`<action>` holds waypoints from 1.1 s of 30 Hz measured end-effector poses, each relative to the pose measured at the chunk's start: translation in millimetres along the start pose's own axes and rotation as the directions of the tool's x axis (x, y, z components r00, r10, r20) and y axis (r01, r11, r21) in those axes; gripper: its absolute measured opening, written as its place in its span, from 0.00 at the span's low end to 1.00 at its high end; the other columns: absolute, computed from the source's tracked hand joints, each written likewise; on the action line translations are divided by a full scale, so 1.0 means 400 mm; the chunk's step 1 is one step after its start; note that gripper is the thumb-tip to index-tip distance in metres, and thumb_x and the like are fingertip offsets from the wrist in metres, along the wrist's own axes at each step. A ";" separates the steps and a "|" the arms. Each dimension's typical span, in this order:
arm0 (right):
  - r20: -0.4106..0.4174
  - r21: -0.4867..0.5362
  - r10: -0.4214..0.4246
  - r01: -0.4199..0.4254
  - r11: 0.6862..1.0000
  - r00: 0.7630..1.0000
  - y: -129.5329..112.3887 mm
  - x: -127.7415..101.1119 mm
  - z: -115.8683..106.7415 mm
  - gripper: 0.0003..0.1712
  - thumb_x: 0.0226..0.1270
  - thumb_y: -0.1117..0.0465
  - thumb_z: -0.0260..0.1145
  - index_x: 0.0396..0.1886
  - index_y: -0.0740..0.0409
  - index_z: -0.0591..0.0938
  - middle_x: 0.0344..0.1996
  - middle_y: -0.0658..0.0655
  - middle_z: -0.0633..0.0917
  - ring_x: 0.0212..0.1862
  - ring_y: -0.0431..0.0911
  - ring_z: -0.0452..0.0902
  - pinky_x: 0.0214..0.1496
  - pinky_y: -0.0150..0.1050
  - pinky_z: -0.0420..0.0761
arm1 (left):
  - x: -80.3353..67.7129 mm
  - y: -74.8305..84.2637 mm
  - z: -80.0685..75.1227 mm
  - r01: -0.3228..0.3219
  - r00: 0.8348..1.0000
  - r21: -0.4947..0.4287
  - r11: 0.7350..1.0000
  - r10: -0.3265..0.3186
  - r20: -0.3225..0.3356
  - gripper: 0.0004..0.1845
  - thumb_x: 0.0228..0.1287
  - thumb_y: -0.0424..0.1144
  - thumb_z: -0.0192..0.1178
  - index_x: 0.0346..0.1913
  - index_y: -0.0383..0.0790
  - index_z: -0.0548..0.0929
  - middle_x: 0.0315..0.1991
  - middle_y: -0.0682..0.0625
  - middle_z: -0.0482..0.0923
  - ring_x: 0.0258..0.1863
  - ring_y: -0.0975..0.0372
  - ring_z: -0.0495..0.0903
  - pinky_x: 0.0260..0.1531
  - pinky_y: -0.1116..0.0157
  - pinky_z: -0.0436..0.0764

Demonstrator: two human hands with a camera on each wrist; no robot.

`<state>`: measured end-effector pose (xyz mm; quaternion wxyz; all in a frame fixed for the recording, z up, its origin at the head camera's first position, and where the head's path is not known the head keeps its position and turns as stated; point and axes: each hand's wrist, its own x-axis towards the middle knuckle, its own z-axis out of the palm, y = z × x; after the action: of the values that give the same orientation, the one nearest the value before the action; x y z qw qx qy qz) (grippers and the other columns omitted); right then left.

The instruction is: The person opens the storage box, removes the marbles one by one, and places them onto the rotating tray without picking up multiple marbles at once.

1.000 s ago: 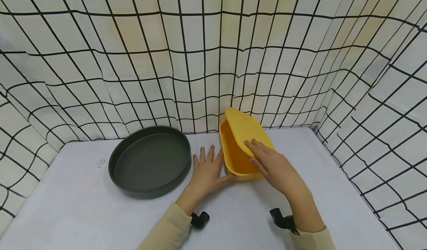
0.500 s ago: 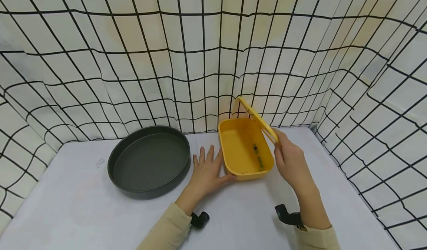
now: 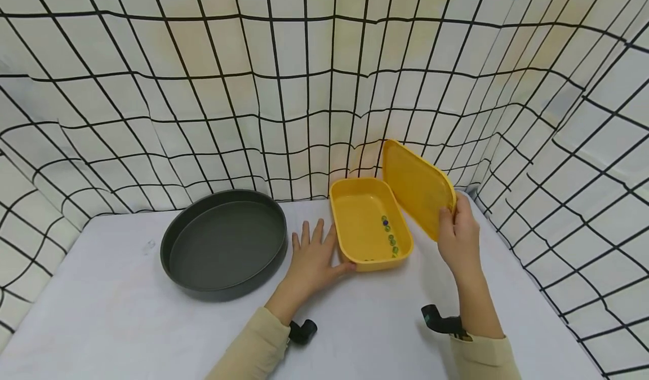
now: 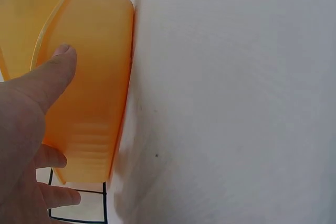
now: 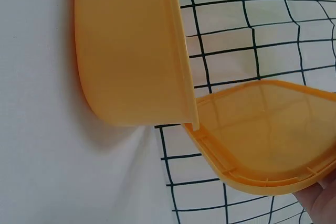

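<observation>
A yellow plastic box [image 3: 357, 222] stands uncovered on the white table, with several small green and blue marbles [image 3: 392, 239] along its right side. My left hand [image 3: 311, 264] rests against the box's near left corner, fingers spread straight and thumb touching its wall, as the left wrist view also shows. To the right of the box, my right hand [image 3: 460, 239] pinches the edge of the yellow lid [image 3: 416, 185] between thumb and fingers. The lid is tilted up, its inner side facing the box. In the right wrist view the lid [image 5: 268, 135] shows a raised rim.
A round dark grey pan [image 3: 225, 244] sits left of my left hand. White cloth walls with a black grid [image 3: 309, 95] enclose the back and sides of the table [image 3: 365, 329]. A black wrist camera [image 3: 302, 332] is strapped on each arm.
My right hand has lifted the lid off the box and carried it to the right, uncovering the marbles. My left hand has stayed at the box.
</observation>
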<state>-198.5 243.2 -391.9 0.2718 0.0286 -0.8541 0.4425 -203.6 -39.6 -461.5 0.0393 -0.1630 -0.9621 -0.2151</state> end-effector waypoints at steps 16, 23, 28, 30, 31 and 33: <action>0.056 0.549 0.411 -0.372 0.749 0.910 0.049 0.026 -0.018 0.27 0.80 0.63 0.46 0.75 0.49 0.60 0.71 0.60 0.70 0.67 0.50 0.73 0.56 0.34 0.80 | 0.005 0.002 -0.001 0.008 1.000 0.016 1.000 -0.008 0.005 0.57 0.51 0.74 0.64 0.77 0.43 0.59 0.76 0.33 0.53 0.75 0.30 0.45 0.67 0.29 0.48; 0.079 0.654 0.564 -0.470 0.593 0.822 0.073 0.030 -0.021 0.27 0.81 0.64 0.44 0.75 0.44 0.59 0.71 0.56 0.68 0.66 0.48 0.74 0.51 0.33 0.82 | 0.004 0.000 0.002 -0.003 1.000 0.009 1.000 0.003 0.003 0.58 0.51 0.75 0.63 0.78 0.44 0.59 0.76 0.32 0.54 0.74 0.29 0.45 0.67 0.28 0.48; 0.082 0.693 0.631 -0.499 0.521 0.772 0.086 0.032 -0.026 0.29 0.81 0.64 0.42 0.77 0.43 0.56 0.73 0.53 0.65 0.69 0.48 0.69 0.49 0.30 0.83 | 0.004 -0.002 0.004 -0.006 1.000 0.006 1.000 0.006 0.000 0.58 0.50 0.75 0.63 0.78 0.44 0.58 0.76 0.32 0.54 0.74 0.29 0.45 0.66 0.28 0.48; 0.075 0.699 0.651 -0.506 0.506 0.755 0.087 0.032 -0.026 0.28 0.81 0.63 0.42 0.76 0.43 0.56 0.72 0.52 0.66 0.68 0.47 0.69 0.47 0.30 0.83 | 0.004 -0.002 0.005 -0.007 1.000 0.010 1.000 0.007 -0.003 0.58 0.50 0.75 0.63 0.78 0.45 0.58 0.76 0.32 0.54 0.74 0.29 0.45 0.66 0.28 0.49; 0.073 0.703 0.659 -0.508 0.498 0.748 0.086 0.032 -0.026 0.28 0.81 0.63 0.43 0.76 0.43 0.56 0.72 0.52 0.67 0.68 0.46 0.70 0.47 0.30 0.83 | 0.004 -0.002 0.005 -0.007 1.000 0.010 1.000 0.007 -0.003 0.58 0.50 0.75 0.63 0.78 0.45 0.58 0.76 0.32 0.54 0.74 0.29 0.45 0.67 0.28 0.49; 0.065 0.703 0.672 -0.512 0.494 0.737 0.083 0.031 -0.025 0.27 0.81 0.62 0.43 0.75 0.43 0.57 0.70 0.51 0.68 0.65 0.45 0.72 0.47 0.31 0.84 | 0.005 -0.002 0.005 -0.007 1.000 0.009 1.000 0.007 -0.004 0.58 0.50 0.75 0.63 0.78 0.45 0.58 0.76 0.32 0.54 0.74 0.29 0.45 0.67 0.28 0.48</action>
<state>-214.3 273.6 -405.8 0.1632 -0.2195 -0.5503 0.7889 -205.6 -38.9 -463.2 0.0426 -0.1659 -0.9624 -0.2109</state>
